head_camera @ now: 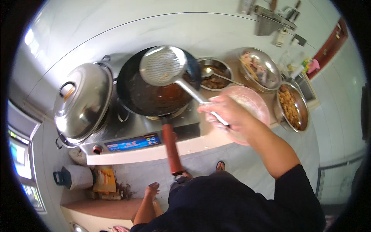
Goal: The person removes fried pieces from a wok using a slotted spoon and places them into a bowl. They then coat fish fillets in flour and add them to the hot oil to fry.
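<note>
My right hand (pixel 223 111), dusted with white powder, grips the metal handle of a perforated skimmer (pixel 163 65). The skimmer's bowl is over a black wok (pixel 139 95), with a few small bits on its mesh. Dark reddish-brown liquid lies in the wok, whose red-brown handle (pixel 171 145) points towards me. Below my right wrist stands a pink basin (pixel 262 107) with white powder inside. My left hand (pixel 152 190) hangs low beside my body, fingers loosely bent, with nothing seen in it.
A lidded steel pot (pixel 87 98) stands left on the gas stove (pixel 133 126). To the right are a steel bowl with a ladle (pixel 217 81), a bowl of raw meat pieces (pixel 268 65) and a bowl of golden fried pieces (pixel 303 113). A gas cylinder (pixel 78 177) stands on the floor.
</note>
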`<state>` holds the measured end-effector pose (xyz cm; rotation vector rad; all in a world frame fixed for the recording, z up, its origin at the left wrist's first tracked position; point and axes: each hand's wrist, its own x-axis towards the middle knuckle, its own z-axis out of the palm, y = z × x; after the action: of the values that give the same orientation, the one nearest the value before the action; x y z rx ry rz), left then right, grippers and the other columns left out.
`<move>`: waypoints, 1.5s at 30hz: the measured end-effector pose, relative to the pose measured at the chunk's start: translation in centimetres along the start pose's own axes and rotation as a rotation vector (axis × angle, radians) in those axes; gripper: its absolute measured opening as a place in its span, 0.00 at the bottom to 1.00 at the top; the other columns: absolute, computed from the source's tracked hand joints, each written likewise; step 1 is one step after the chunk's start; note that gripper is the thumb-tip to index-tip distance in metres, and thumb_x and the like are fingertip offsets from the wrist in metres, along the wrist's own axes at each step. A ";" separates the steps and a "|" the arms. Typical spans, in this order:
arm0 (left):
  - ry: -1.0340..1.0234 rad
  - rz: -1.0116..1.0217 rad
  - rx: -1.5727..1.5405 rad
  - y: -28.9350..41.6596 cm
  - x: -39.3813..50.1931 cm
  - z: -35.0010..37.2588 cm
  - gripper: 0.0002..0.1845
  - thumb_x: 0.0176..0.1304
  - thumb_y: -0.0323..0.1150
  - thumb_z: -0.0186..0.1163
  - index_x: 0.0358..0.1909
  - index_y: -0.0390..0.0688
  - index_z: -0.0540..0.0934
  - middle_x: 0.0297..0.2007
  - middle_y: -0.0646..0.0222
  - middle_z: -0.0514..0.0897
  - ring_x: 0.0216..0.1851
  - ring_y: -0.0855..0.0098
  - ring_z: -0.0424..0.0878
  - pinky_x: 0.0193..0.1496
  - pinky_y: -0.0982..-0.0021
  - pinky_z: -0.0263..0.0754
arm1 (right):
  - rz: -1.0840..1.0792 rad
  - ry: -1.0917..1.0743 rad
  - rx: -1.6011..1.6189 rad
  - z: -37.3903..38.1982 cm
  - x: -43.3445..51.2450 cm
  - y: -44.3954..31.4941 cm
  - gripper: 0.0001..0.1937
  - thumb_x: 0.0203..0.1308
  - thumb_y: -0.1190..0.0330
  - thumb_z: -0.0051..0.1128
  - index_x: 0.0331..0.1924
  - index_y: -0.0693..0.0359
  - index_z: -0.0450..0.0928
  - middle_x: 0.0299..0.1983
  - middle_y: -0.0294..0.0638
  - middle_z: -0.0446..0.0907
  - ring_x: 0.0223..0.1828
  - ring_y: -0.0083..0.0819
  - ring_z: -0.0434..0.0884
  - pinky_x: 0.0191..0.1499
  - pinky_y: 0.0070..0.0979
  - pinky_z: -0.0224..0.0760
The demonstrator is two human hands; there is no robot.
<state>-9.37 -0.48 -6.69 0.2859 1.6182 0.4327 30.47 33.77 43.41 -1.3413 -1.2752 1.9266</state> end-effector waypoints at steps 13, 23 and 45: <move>0.168 0.565 0.669 9.2 -10.7 12.2 0.24 0.68 0.43 0.62 0.59 0.37 0.82 0.44 0.59 0.90 0.36 0.66 0.89 0.38 0.64 0.83 | -0.130 -0.285 0.589 -14.8 -9.2 3.6 0.14 0.72 0.66 0.57 0.48 0.71 0.84 0.27 0.36 0.79 0.19 0.17 0.74 0.17 0.16 0.62; 0.137 1.014 0.705 27.3 -26.4 35.0 0.18 0.65 0.39 0.67 0.52 0.41 0.86 0.49 0.54 0.88 0.51 0.55 0.86 0.57 0.59 0.78 | -0.077 1.083 -0.027 -36.7 -27.7 18.7 0.10 0.70 0.62 0.61 0.40 0.60 0.77 0.17 0.30 0.68 0.09 0.20 0.63 0.09 0.26 0.52; 0.398 1.130 1.491 41.7 -16.9 53.0 0.30 0.54 0.51 0.71 0.52 0.40 0.82 0.56 0.54 0.81 0.53 0.53 0.84 0.53 0.53 0.79 | 0.114 1.254 -0.911 -44.5 -25.5 27.0 0.23 0.73 0.62 0.56 0.66 0.65 0.71 0.59 0.57 0.79 0.56 0.55 0.82 0.58 0.44 0.76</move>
<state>41.84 35.15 23.88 2.4024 1.7443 -0.0155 84.54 20.29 27.59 -2.4274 -1.2983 0.1264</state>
